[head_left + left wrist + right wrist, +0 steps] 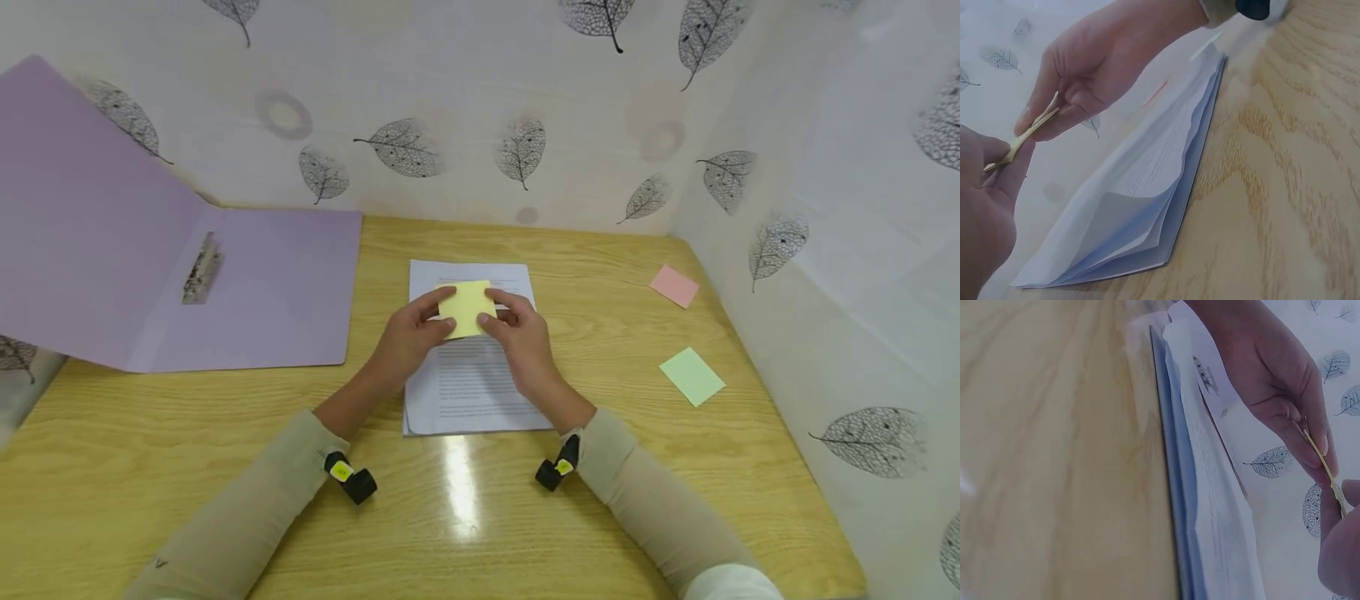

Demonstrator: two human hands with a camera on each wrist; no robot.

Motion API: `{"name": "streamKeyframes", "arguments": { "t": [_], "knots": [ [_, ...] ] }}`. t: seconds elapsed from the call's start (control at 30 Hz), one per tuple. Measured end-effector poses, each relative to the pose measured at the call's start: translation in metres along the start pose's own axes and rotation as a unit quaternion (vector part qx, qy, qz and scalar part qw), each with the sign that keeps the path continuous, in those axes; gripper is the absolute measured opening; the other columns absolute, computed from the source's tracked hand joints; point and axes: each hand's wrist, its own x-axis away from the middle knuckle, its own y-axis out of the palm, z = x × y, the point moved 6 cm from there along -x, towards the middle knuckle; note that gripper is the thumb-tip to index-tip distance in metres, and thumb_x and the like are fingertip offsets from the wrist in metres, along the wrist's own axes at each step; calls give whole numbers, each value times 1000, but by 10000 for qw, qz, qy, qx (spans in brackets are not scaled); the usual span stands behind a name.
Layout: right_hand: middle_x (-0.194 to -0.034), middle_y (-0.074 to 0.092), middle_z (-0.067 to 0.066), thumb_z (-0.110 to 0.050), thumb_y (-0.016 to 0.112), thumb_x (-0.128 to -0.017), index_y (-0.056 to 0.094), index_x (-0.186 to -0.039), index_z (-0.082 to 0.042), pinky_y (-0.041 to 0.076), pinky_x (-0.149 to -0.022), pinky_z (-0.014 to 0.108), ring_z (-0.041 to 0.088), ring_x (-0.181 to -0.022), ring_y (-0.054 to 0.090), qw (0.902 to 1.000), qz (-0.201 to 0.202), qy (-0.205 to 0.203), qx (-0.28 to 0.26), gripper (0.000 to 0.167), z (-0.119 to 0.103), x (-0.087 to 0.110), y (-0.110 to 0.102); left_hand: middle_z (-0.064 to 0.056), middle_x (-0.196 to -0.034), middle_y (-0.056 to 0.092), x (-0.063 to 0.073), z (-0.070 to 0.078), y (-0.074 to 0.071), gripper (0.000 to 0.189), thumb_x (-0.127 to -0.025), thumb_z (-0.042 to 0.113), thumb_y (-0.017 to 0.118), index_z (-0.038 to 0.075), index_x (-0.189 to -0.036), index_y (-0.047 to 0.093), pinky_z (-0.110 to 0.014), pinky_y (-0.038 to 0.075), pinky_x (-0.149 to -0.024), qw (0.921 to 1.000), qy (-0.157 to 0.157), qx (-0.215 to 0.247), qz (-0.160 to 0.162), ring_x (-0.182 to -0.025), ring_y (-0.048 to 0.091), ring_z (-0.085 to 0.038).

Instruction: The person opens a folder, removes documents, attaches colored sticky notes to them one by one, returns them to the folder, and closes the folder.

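Both hands [407, 340] [528, 343] pinch yellow paper [467, 308] over a wooden table [600, 333] beside leaf-patterned walls [465, 75].

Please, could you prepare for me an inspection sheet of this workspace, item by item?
Surface: yellowish wood-grain table, glossy, reflecting light.
Job's things: squarish yellow paper note, held above a stack of white printed paper sheets.
Clutter: small pink paper note and pale-green paper note, at the right; open purple folder with metal clip, at the left.
Hands: left hand pinches the yellow note's left side; right hand, its right.
Cables: nothing seen.
Surroundings: whitish covering with dark leaf prints.
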Motion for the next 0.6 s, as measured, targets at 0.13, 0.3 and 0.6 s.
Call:
{"name": "streamKeyframes", "arguments": {
  "t": [0.13, 0.3, 0.6],
  "knots": [
    [-133, 56, 3, -11, 74, -93, 65, -133, -11, 53, -85, 20, 18, -106, 59, 9944, -193, -631, 831, 42, -7, -1, -2, -12, -146, 56, 0, 0, -3, 52, -100, 12, 63, 18, -149, 50, -24, 58, -88, 10000, 4, -8, 47, -120, 64, -22],
    [-148, 44, 3, -15, 74, -93, 61, -138, -8, 54, -97, 37, 24, -116, 56, 9755, -670, -1282, 1655, 47, -14, -1, -1, -15, -135, 63, -1, -1, -4, 49, -98, 11, 65, 16, -146, 54, -25, 59, -84, 9998, 99, 68, 150, -109, 68, -18],
    [-162, 32, 5, -18, 77, -90, 57, -142, -5, 51, -102, 43, 28, -141, 41, 9392, -1275, -2056, 2438, 57, -22, 0, 3, -16, -110, 67, -3, -3, -4, 48, -96, 10, 69, 17, -142, 57, -26, 60, -82, 9993, 120, 192, 290, -93, 67, -12]
  ]
}}
